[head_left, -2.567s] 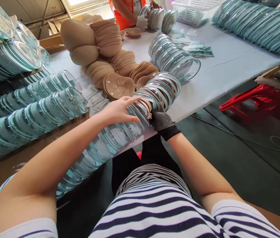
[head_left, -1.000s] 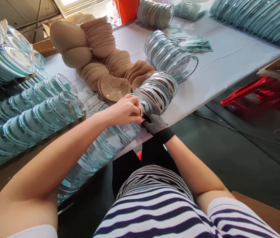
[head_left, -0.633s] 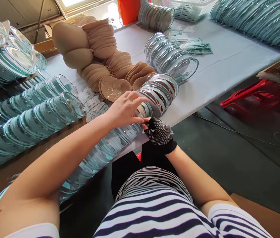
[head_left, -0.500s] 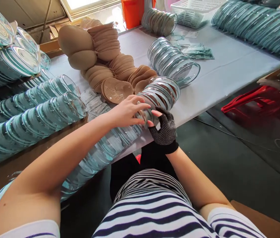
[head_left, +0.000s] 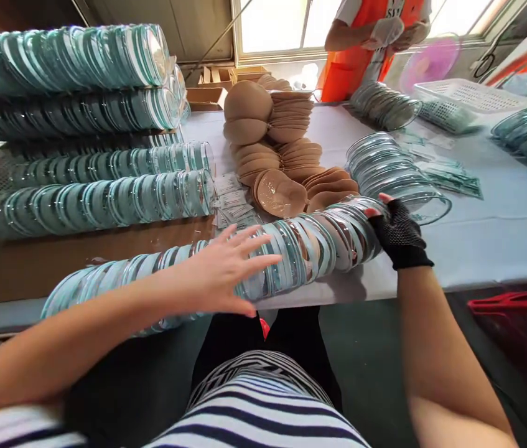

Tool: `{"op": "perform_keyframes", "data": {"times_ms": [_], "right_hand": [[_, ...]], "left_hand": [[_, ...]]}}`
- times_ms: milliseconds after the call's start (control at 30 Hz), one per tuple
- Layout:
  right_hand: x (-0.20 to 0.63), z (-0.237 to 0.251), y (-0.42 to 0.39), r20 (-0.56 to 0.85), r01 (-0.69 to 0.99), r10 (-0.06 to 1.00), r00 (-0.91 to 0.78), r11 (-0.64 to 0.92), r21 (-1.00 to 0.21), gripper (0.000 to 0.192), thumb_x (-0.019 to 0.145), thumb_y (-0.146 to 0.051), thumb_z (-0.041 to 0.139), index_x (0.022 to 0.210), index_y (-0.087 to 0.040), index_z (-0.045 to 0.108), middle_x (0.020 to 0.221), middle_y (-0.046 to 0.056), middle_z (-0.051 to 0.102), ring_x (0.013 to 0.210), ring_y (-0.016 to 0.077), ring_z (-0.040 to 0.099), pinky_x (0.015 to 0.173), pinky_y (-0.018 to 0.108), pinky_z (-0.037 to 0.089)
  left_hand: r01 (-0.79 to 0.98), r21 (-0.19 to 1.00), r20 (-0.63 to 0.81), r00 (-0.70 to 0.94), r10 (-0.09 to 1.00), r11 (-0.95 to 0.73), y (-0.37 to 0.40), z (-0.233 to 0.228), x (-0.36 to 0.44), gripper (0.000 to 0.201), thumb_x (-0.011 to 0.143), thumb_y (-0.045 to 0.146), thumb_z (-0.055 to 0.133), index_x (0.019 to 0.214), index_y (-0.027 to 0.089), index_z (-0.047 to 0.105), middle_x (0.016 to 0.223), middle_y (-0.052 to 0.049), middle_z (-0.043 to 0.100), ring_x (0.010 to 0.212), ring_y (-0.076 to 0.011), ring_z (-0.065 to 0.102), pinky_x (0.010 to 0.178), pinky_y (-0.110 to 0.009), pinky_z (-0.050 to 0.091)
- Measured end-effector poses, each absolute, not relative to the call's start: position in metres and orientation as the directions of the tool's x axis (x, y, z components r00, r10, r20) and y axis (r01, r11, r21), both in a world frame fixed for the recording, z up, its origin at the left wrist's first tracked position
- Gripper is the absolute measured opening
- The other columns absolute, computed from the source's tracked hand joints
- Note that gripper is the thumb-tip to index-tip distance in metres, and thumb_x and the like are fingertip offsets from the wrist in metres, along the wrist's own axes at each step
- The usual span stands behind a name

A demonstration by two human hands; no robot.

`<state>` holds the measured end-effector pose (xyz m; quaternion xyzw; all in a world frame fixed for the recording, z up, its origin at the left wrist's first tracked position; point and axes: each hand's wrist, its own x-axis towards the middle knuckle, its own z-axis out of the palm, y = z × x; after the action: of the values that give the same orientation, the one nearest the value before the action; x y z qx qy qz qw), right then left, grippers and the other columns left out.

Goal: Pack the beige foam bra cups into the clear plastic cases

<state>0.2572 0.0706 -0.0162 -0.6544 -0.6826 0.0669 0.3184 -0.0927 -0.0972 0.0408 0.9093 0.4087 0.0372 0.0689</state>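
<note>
A long row of clear round plastic cases lies along the table's near edge; tan shows inside some at its right end. My bare left hand is spread open over the middle of this row, palm down. At the row's right end is my right hand, in a black dotted fingerless glove, its fingers and thumb closed on the end cases. Some of its fingers are hidden. Behind the row, tan bra cups are piled in nested stacks. Small printed packets lie left of them.
More rows of clear cases fill the left side. Another stack of cases stands behind my right hand, near flat packets. A white basket is at the back. A person in an orange vest stands across the table.
My hands have moved apart, the right one to the row's right end, the left one over its middle. The cases now form one continuous row. My view has swung left and up.
</note>
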Motion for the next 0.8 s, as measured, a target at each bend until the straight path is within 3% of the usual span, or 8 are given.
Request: {"op": "perform_keyframes", "data": {"times_ms": [67,133,267,467,567,667,733,800], "right_hand": [[0.257,-0.02,0.071,0.251,0.835,0.968,0.003,0.136,-0.534,0.053,0.089,-0.037,0.059,0.134,-0.01,0.054,0.13,0.021,0.06,0.117,0.0243,0.058,0.092,0.03,0.044],[0.253,-0.026,0.054,0.274,0.829,0.96,-0.057,0.198,-0.522,0.051,0.089,-0.039,0.057,0.132,-0.011,0.055,0.127,0.02,0.062,0.114,0.0248,0.059,0.092,0.03,0.045],[0.25,-0.044,0.011,0.418,0.897,0.908,-0.029,0.209,-0.39,0.052,0.09,-0.048,0.049,0.129,-0.014,0.056,0.118,0.021,0.065,0.108,0.0293,0.061,0.091,0.037,0.046],[0.277,-0.07,0.007,0.558,0.89,0.812,0.172,0.114,-0.442,0.046,0.089,-0.04,0.041,0.125,-0.017,0.06,0.114,0.019,0.068,0.101,0.0301,0.066,0.088,0.041,0.05],[0.285,-0.053,0.018,0.62,0.932,0.772,0.138,0.111,-0.346,0.046,0.084,-0.043,0.05,0.119,-0.017,0.064,0.112,0.02,0.068,0.102,0.0335,0.065,0.086,0.043,0.05],[0.265,-0.01,0.037,0.746,0.952,0.665,0.01,0.222,-0.211,0.048,0.085,-0.044,0.055,0.122,-0.014,0.063,0.116,0.02,0.067,0.11,0.0314,0.062,0.095,0.039,0.047],[0.233,0.02,0.06,0.69,0.934,0.707,-0.154,0.333,-0.133,0.044,0.091,-0.039,0.051,0.125,-0.013,0.06,0.119,0.018,0.066,0.111,0.0252,0.061,0.097,0.033,0.044],[0.193,0.043,0.089,0.425,0.914,0.828,-0.366,0.405,-0.002,0.036,0.094,-0.031,0.049,0.122,-0.011,0.061,0.118,0.019,0.066,0.111,0.0226,0.06,0.097,0.031,0.042]], "left_hand": [[0.87,0.07,-0.021,0.491,0.871,-0.488,-0.122,0.027,-0.118,0.102,0.065,0.065,0.074,0.151,0.033,0.03,0.16,-0.013,0.025,0.145,-0.0436,0.023,0.112,-0.067,0.021],[0.906,0.021,-0.01,0.423,0.906,-0.423,-0.132,0.011,-0.132,0.103,0.065,0.06,0.076,0.152,0.031,0.029,0.16,-0.016,0.023,0.141,-0.044,0.03,0.111,-0.066,0.025],[0.871,-0.004,-0.016,0.49,0.871,-0.49,-0.119,0.0,-0.131,0.099,0.068,0.049,0.077,0.152,0.029,0.03,0.16,-0.014,0.025,0.139,-0.0419,0.036,0.112,-0.058,0.03],[0.829,0.027,-0.018,0.559,0.829,-0.559,-0.088,0.008,-0.117,0.102,0.066,0.051,0.079,0.152,0.028,0.028,0.16,-0.014,0.025,0.137,-0.0424,0.037,0.11,-0.056,0.032],[0.822,0.051,0.023,0.566,0.824,-0.567,-0.089,0.007,-0.119,0.106,0.064,0.057,0.078,0.153,0.028,0.027,0.16,-0.015,0.023,0.141,-0.0431,0.031,0.111,-0.062,0.028],[0.793,0.091,0.062,0.599,0.798,-0.602,-0.102,0.008,-0.123,0.097,0.069,0.062,0.073,0.151,0.028,0.032,0.159,-0.013,0.027,0.144,-0.0416,0.026,0.112,-0.066,0.025],[0.766,0.116,0.099,0.624,0.775,-0.632,-0.112,0.009,-0.126,0.083,0.076,0.059,0.07,0.147,0.028,0.039,0.158,-0.011,0.031,0.144,-0.0395,0.028,0.113,-0.065,0.025],[0.747,0.131,0.151,0.635,0.757,-0.652,-0.12,0.009,-0.128,0.067,0.082,0.05,0.068,0.142,0.028,0.046,0.155,-0.01,0.036,0.144,-0.0368,0.03,0.115,-0.062,0.024]]}}
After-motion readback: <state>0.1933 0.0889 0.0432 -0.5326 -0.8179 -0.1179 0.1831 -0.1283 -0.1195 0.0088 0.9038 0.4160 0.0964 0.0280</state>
